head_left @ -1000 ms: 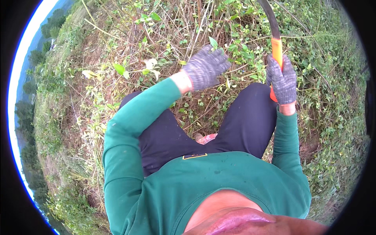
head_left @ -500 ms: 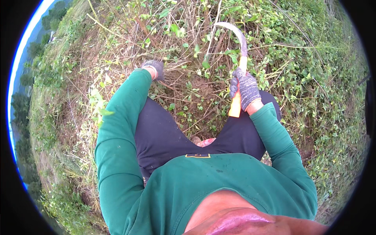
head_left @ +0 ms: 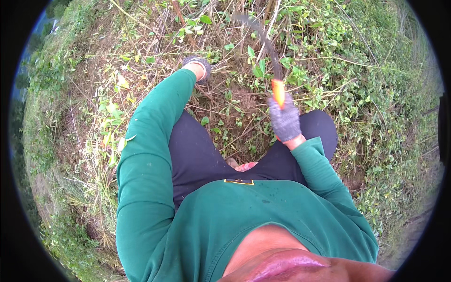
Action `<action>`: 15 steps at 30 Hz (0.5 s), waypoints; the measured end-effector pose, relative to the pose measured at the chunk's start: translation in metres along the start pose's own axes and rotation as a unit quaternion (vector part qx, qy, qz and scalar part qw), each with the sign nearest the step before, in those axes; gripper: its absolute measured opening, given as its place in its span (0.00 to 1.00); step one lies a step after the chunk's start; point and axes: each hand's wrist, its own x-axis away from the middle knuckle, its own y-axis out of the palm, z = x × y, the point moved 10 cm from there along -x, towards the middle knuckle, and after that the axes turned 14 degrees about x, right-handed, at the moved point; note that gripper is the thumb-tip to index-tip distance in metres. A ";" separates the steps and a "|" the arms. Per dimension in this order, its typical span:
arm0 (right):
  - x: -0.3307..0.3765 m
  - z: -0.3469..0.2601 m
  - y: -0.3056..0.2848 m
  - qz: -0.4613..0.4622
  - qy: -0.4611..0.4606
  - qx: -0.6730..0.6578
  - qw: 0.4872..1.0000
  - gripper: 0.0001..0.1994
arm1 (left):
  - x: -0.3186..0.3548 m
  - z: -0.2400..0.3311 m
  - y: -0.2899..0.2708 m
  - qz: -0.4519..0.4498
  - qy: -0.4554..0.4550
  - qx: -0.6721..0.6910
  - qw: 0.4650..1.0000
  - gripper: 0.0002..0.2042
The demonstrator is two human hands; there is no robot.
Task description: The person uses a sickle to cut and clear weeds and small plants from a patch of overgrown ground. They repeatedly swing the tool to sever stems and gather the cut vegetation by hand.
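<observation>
A gray knit-gloved right hand [head_left: 284,117] wraps around an orange-handled sickle [head_left: 277,75], its curved dark blade [head_left: 269,48] extending beyond the fist over leafy green plants [head_left: 257,69]. The gray-gloved left hand [head_left: 198,66], its grip too hidden to tell, is well apart from the sickle, among thin brown stems [head_left: 224,71].

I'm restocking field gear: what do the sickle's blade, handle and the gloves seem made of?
Blade: probably metal, judging by its thin, dark curve; motion blur hides the finish. Handle: perhaps plastic or painted wood, from its bright orange surface. Gloves: apparently knitted yarn, matte, given the mottled grey texture.
</observation>
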 end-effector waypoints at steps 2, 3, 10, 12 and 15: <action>-0.017 0.023 0.051 -0.088 0.040 0.110 0.989 0.19 | -0.001 0.003 -0.003 0.007 0.017 -0.002 1.000 0.17; -0.031 0.041 0.078 -0.119 0.040 0.151 0.980 0.19 | 0.001 0.004 -0.005 0.011 0.007 -0.008 1.000 0.16; 0.012 0.076 0.165 -0.218 0.364 -0.230 0.876 0.13 | -0.001 0.010 -0.016 0.015 0.014 -0.007 1.000 0.17; 0.068 0.042 0.151 -0.320 0.359 -0.261 0.837 0.14 | -0.019 -0.037 0.004 0.029 -0.006 0.013 0.999 0.17; 0.120 0.032 0.103 -0.357 0.408 -0.320 0.777 0.12 | -0.020 -0.041 0.023 -0.045 0.062 -0.035 0.996 0.17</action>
